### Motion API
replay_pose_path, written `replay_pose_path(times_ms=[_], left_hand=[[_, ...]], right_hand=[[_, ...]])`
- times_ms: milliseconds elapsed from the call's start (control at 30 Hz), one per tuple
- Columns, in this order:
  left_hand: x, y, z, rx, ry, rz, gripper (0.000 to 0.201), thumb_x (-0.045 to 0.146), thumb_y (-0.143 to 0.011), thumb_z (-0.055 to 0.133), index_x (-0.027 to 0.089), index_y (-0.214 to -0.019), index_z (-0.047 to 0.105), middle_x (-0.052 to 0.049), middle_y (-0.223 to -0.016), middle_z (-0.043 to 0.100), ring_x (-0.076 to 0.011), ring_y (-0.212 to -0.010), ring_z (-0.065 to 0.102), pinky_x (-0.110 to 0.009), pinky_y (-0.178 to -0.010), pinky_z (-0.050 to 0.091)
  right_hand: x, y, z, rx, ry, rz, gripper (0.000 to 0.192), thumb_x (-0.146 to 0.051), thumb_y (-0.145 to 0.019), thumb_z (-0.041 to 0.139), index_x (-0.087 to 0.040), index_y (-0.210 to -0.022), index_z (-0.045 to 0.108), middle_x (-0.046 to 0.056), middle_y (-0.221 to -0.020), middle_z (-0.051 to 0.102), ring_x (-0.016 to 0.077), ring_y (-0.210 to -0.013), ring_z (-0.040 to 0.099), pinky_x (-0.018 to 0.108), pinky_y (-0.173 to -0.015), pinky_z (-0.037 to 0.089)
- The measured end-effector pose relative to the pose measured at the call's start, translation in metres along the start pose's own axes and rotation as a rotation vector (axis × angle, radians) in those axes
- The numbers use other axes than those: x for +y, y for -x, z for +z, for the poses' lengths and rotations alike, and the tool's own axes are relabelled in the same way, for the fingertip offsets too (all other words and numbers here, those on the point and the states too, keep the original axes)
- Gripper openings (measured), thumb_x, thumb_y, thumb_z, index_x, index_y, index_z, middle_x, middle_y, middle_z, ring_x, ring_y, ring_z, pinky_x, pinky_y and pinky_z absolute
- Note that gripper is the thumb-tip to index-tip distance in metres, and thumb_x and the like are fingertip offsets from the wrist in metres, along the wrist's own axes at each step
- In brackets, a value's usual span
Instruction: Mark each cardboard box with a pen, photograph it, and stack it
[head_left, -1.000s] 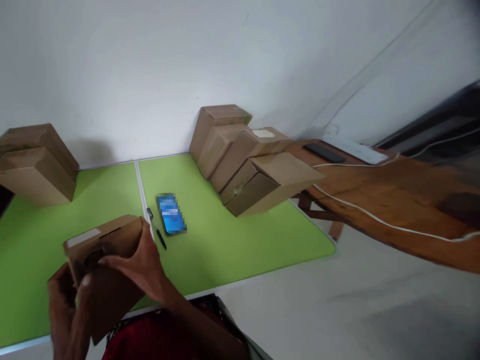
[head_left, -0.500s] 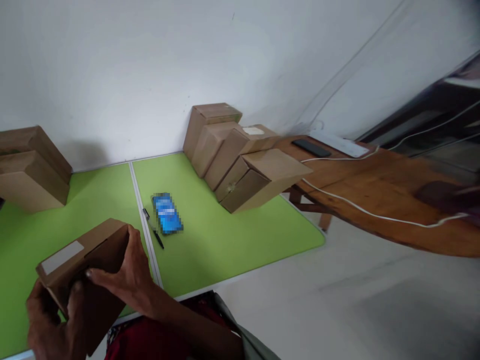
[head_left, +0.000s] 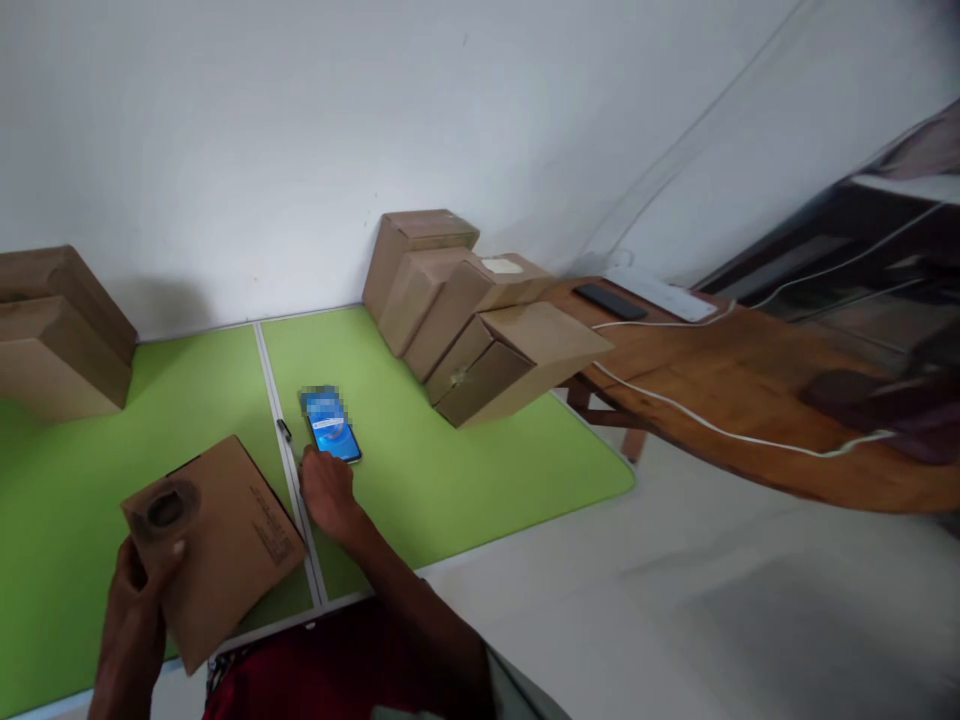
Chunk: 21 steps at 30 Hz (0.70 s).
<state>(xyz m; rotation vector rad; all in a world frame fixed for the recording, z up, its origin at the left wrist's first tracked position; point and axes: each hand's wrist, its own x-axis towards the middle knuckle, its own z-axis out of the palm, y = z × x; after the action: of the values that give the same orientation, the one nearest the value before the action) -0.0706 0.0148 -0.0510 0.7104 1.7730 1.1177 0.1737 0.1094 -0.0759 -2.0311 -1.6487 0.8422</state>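
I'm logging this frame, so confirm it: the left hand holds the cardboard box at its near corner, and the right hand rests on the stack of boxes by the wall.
One detail is wrong. The head view shows the right hand down on the green mat, at the pen beside the blue phone, not on the stack of boxes. The left hand does hold the cardboard box.

soft even daylight, faint shadows, blurred right edge

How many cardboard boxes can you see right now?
7 at least. Two stacked at far left; four leaning in a row by the wall at centre; one flat box held by the left hand. More may be hidden behind.
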Motion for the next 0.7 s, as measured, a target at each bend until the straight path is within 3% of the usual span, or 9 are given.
replay_pose_path(times_ms=[100,167,267,367,433,533,700], left_hand=[[-0.005,0.007,0.001,-0.075,0.06,0.049,0.102,0.061,-0.077,0.092,0.025,-0.163,0.051,-0.018,-0.167,0.061,-0.0404,-0.146,0.067,-0.044,-0.102,0.068],[-0.007,0.014,0.006,-0.059,0.101,0.072,0.104,0.056,-0.08,0.091,0.028,-0.169,0.046,-0.017,-0.171,0.058,-0.0393,-0.151,0.063,-0.043,-0.105,0.067],[-0.007,0.018,0.014,-0.042,0.154,0.093,0.108,0.056,-0.075,0.094,0.029,-0.169,0.048,-0.016,-0.173,0.057,-0.0413,-0.153,0.061,-0.044,-0.105,0.067],[-0.004,0.019,0.019,-0.038,0.137,0.123,0.108,0.061,-0.072,0.095,0.029,-0.166,0.053,-0.016,-0.172,0.057,-0.0441,-0.15,0.063,-0.047,-0.103,0.068],[-0.001,0.021,0.021,-0.047,0.12,0.157,0.109,0.061,-0.07,0.097,0.029,-0.165,0.055,-0.017,-0.172,0.058,-0.0455,-0.15,0.063,-0.049,-0.103,0.069],[0.004,0.029,0.024,-0.084,0.148,0.182,0.104,0.06,-0.07,0.097,0.028,-0.162,0.059,-0.016,-0.17,0.06,-0.0446,-0.15,0.063,-0.049,-0.106,0.067],[0.004,0.038,0.032,-0.105,0.153,0.21,0.098,0.056,-0.073,0.098,0.028,-0.16,0.062,-0.015,-0.164,0.065,-0.0413,-0.148,0.065,-0.045,-0.105,0.067]], right_hand=[[0.005,-0.005,-0.009,0.019,-0.096,-0.031,0.012,-0.007,-0.092,0.07,-0.018,-0.095,0.075,0.016,-0.092,0.083,0.0331,-0.103,0.083,0.039,-0.088,0.06],[0.005,-0.004,-0.018,0.046,-0.187,-0.066,0.008,-0.017,-0.1,0.064,-0.02,-0.101,0.072,0.01,-0.088,0.081,0.0276,-0.09,0.082,0.036,-0.081,0.062],[-0.004,0.011,-0.027,0.013,-0.675,-0.234,0.022,-0.043,-0.109,0.059,-0.023,-0.11,0.068,0.003,-0.087,0.078,0.0212,-0.076,0.08,0.033,-0.07,0.063],[-0.022,0.036,-0.023,-0.15,-1.172,-0.368,0.042,-0.064,-0.095,0.08,-0.024,-0.106,0.072,0.002,-0.089,0.079,0.0227,-0.08,0.082,0.037,-0.073,0.068],[-0.035,0.051,-0.014,-0.199,-1.249,-0.362,0.049,-0.069,-0.09,0.085,-0.023,-0.106,0.076,0.003,-0.09,0.08,0.0235,-0.082,0.083,0.04,-0.078,0.071],[-0.047,0.065,0.001,-0.167,-1.286,-0.37,0.049,-0.068,-0.093,0.084,-0.023,-0.113,0.08,0.005,-0.101,0.082,0.0248,-0.088,0.085,0.042,-0.085,0.072],[-0.046,0.07,0.012,-0.126,-1.184,-0.434,0.04,-0.058,-0.102,0.08,-0.026,-0.125,0.083,0.01,-0.126,0.083,0.0269,-0.1,0.084,0.042,-0.093,0.072]])
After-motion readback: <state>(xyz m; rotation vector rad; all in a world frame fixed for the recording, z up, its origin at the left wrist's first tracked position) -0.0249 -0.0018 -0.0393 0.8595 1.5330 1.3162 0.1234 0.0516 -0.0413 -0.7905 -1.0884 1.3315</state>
